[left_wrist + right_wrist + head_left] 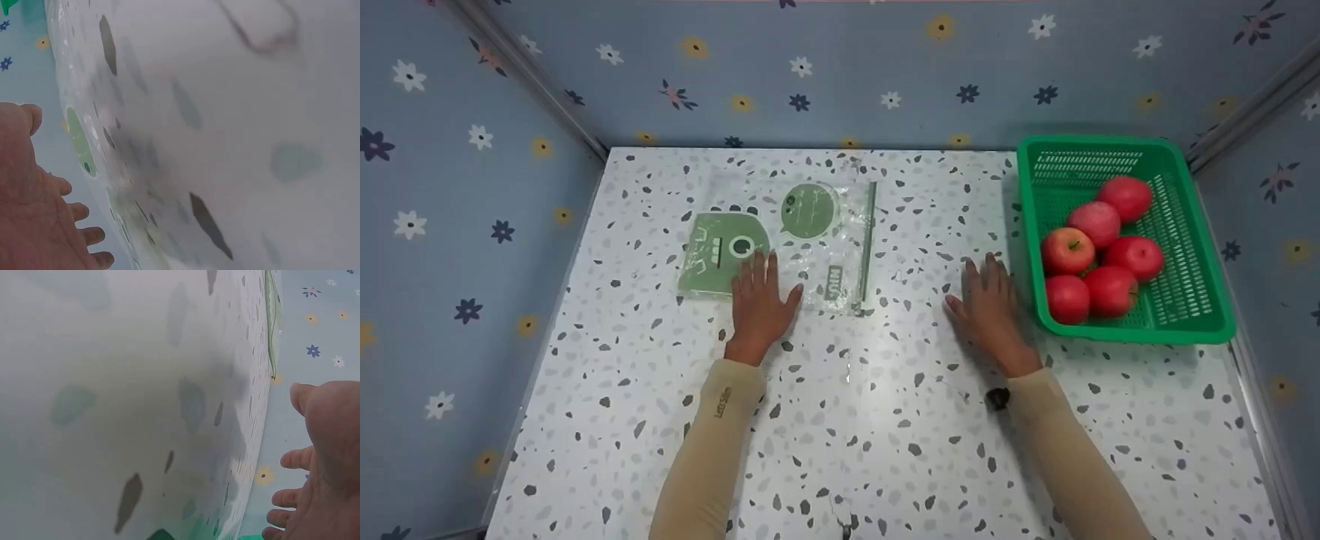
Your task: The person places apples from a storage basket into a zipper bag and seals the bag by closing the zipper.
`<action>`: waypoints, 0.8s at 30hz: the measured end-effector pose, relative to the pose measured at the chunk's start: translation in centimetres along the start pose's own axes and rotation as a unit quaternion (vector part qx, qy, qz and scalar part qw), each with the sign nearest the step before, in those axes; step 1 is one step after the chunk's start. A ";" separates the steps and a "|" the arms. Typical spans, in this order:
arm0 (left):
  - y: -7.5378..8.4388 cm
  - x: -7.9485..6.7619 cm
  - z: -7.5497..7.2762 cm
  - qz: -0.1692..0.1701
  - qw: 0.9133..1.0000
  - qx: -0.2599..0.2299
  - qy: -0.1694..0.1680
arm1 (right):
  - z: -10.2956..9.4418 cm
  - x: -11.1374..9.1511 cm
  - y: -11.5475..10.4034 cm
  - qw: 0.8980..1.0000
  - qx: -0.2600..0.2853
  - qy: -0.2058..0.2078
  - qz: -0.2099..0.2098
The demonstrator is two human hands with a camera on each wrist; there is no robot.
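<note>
My left hand (761,304) lies palm down with straight fingers, its fingertips over the lower edge of a clear zip bag (810,274) with green printing. The bag lies flat, its green zip strip (868,247) on the right side. In the left wrist view the left hand (39,197) shows its palm and spread fingers, holding nothing. My right hand (988,315), also straight-fingered and holding nothing, is just left of a green plastic basket (1140,334). Several red apples (1134,257) sit inside the basket. The right wrist view shows the right hand's palm (337,472).
The speckled white table (885,435) carries the bag left of centre and the basket at the back right. Blue flowered walls (847,67) stand at the back and both sides. A small black object (998,398) is by the right cuff.
</note>
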State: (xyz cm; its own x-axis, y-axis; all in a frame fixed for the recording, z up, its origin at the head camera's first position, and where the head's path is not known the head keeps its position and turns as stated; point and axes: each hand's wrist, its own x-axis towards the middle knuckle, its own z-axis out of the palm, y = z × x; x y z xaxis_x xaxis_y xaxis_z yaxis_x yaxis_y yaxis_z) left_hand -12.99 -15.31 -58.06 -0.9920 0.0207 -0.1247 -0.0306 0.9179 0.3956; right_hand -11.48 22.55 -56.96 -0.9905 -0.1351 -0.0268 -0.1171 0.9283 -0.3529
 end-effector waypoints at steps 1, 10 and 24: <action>0.1 0.0 0.1 0.001 1.000 0.001 0.000 | 0.0 0.0 0.0 1.000 0.004 -0.001 0.001; 1.5 0.2 0.9 0.020 1.000 0.008 0.006 | 0.4 0.1 -0.2 1.000 0.027 0.008 -0.001; 3.7 0.4 1.5 0.034 0.999 0.012 -0.004 | 1.0 0.3 -1.5 0.999 0.033 0.001 0.000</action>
State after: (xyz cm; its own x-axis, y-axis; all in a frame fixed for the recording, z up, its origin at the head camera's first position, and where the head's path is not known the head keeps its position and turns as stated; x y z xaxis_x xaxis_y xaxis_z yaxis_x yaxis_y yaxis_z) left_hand -13.30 -11.30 -58.01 -0.9906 0.0867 -0.1059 0.0400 0.9232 0.3822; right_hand -11.54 20.78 -57.34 -0.9907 -0.1334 -0.0251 -0.1112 0.9036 -0.4136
